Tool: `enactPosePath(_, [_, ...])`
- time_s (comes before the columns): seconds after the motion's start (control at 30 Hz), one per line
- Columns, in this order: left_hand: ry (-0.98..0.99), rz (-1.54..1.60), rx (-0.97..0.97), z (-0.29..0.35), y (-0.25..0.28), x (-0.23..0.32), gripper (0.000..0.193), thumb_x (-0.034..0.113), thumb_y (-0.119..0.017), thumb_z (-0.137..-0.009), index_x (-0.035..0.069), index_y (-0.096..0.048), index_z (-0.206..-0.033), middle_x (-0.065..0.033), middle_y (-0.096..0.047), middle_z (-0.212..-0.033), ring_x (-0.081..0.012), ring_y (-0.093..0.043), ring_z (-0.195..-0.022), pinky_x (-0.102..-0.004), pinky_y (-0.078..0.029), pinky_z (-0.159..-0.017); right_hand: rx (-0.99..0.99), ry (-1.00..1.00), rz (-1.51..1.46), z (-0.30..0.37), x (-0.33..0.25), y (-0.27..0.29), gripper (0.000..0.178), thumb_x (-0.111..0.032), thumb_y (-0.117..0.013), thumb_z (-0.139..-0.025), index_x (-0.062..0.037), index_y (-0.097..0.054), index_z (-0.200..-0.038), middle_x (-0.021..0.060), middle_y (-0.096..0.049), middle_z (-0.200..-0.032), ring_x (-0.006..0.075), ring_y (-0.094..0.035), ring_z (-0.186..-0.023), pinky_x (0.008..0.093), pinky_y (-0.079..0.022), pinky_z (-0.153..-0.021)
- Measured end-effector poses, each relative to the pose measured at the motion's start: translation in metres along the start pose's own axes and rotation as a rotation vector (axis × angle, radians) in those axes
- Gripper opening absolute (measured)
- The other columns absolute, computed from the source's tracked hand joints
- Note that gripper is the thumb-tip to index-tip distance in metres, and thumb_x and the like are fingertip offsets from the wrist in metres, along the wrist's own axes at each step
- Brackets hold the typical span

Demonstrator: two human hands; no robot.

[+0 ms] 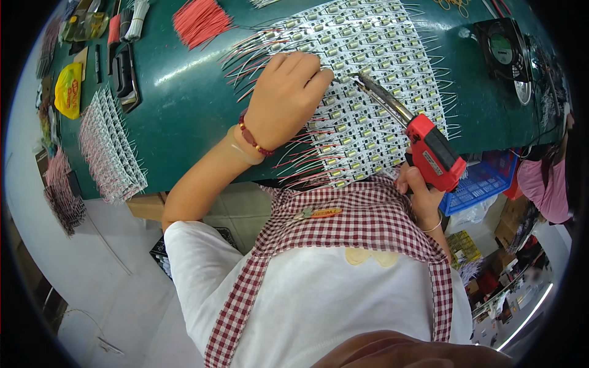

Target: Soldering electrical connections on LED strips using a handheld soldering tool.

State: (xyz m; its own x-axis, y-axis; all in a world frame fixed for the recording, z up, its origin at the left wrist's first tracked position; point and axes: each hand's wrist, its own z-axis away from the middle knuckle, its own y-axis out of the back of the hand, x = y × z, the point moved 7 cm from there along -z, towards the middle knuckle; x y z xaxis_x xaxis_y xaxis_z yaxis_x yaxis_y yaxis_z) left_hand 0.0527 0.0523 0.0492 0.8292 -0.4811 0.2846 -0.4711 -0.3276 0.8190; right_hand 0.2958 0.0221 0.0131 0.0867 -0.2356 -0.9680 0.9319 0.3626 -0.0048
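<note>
A wide panel of white LED circuit boards [368, 126] lies in front of me, with thin red, black and white wires [245, 58] sticking out along its left side. My left hand [288, 92] is over the panel's left part, its fingers curled in a pinch. Something thin and dark shows at the fingertips, but what they hold is mostly hidden. My right hand [420, 193] is wrapped round the handle of a red and black soldering gun [432, 150]. The gun's metal tip points up and left, at the boards just right of my left fingertips.
A bundle of red wires [201, 23] lies at the back of the green table [178, 116]. Wired board panels [110, 147], a yellow bag [67, 91] and a black-handled tool [124, 73] are on the left. On the right are a black fan [503, 50] and a blue basket [478, 187].
</note>
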Motion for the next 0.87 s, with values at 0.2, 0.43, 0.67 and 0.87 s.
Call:
enactPosePath(0.2, [0.039,0.05,0.056,0.01,-0.005,0.009,0.024,0.0,-0.065,-0.061,0.006,-0.064,-0.085,-0.0043,-0.049,-0.073,-0.021,-0.051,-0.068,-0.0326,-0.04,-0.06,0.001,-0.034,-0.133,0.008,0.005,0.008,0.037,-0.016,-0.059,-0.089,0.0054,-0.047,-0.117,0.0072,-0.051,-0.059,0.0119,-0.045,-0.046,0.0258,-0.039,-0.046])
enactPosePath(0.43, [0.048,0.125,-0.009,0.016,-0.018,0.007,0.025,-0.002,-0.063,-0.062,0.005,-0.066,-0.086,-0.0054,-0.046,-0.07,-0.0209,-0.049,-0.065,-0.0329,-0.042,-0.059,-0.051,-0.084,-0.011,0.015,0.015,0.006,0.036,-0.017,-0.059,-0.089,0.0046,-0.047,-0.116,0.0071,-0.051,-0.061,0.0129,-0.047,-0.049,0.0266,-0.04,-0.049])
enactPosePath(0.67, [0.072,0.166,0.013,0.019,-0.021,0.006,0.025,-0.004,-0.063,-0.064,0.004,-0.066,-0.088,-0.0055,-0.046,-0.07,-0.0211,-0.049,-0.064,-0.0323,-0.042,-0.058,-0.044,-0.078,0.022,0.015,0.016,0.005,0.027,-0.015,-0.058,-0.09,0.0043,-0.05,-0.107,0.0068,-0.052,-0.063,0.0129,-0.048,-0.051,0.0268,-0.041,-0.05])
enactPosePath(0.87, [0.057,0.156,-0.008,0.017,-0.02,0.009,0.025,-0.003,-0.063,-0.066,0.004,-0.066,-0.089,-0.006,-0.047,-0.071,-0.0212,-0.049,-0.065,-0.0318,-0.042,-0.06,-0.125,-0.149,0.193,0.016,0.026,0.005,0.02,-0.017,-0.057,-0.091,0.0023,-0.052,-0.091,0.0071,-0.053,-0.063,0.0132,-0.05,-0.055,0.0251,-0.041,-0.054])
